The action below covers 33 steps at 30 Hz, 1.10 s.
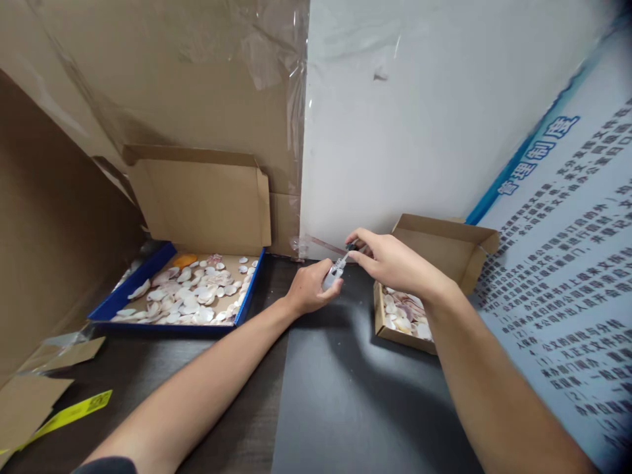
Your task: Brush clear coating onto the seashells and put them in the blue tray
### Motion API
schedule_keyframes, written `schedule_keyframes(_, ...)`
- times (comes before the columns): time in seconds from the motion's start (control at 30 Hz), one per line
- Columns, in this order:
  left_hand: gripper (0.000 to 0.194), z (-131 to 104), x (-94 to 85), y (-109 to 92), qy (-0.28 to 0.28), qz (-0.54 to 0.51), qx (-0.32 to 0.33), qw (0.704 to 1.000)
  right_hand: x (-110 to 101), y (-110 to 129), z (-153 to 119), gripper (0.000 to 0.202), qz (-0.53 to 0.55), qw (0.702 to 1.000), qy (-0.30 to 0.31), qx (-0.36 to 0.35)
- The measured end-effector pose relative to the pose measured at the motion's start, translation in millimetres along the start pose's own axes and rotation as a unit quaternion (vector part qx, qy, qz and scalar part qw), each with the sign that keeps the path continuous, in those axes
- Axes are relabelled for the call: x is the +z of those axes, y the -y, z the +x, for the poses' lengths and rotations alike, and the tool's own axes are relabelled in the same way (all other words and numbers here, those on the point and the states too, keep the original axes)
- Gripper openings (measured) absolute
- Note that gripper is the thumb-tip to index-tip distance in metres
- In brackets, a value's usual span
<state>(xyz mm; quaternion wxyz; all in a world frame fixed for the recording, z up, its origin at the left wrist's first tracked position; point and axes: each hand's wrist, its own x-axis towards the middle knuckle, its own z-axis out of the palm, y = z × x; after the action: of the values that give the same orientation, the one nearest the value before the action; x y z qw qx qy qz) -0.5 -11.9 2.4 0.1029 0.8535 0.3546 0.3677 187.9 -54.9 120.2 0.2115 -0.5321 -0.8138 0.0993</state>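
My left hand (312, 287) is closed around a small pale bottle (331, 276) with a narrow tip that slants up and to the right. The fingers of my right hand (380, 257) pinch a small dark cap (351, 247) right at the bottle's tip. Whether the cap touches the tip is too small to tell. Both hands are in the air over the dark table, between two boxes of shells.
On the left, a blue-edged box (165, 327) with its lid up holds many seashells (195, 293). An open brown box (379, 315) with more shells stands at the right, partly behind my right forearm. Cardboard and a yellow strip (69, 415) lie at front left. A grey mat (336, 401) covers the front.
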Motion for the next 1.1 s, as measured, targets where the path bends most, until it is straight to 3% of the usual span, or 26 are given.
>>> schedule_keyframes(0.2,0.017,-0.2,-0.1,-0.1,-0.011,0.0,0.005,1.0,1.5,-1.2,1.6,0.021,-0.066,0.998,-0.004,0.021)
schedule_keyframes(0.43,0.019,-0.8,1.0,0.7,-0.014,-0.01,0.017,1.0,2.4,-0.4,2.9,0.023,-0.062,0.997,-0.023,-0.025)
schedule_keyframes(0.73,0.014,-1.0,3.1,2.2,-0.023,-0.034,0.014,0.999,0.2,2.7,0.8,0.024,-0.042,0.998,-0.027,-0.022)
schedule_keyframes(0.97,0.021,-1.4,6.4,6.3,0.002,-0.083,-0.03,0.996,1.0,4.1,2.0,0.022,-0.057,0.998,-0.021,-0.018)
schedule_keyframes(1.1,0.024,0.4,8.3,8.1,0.016,-0.08,-0.024,0.996,3.4,3.5,2.5,0.023,-0.055,0.998,-0.021,-0.016)
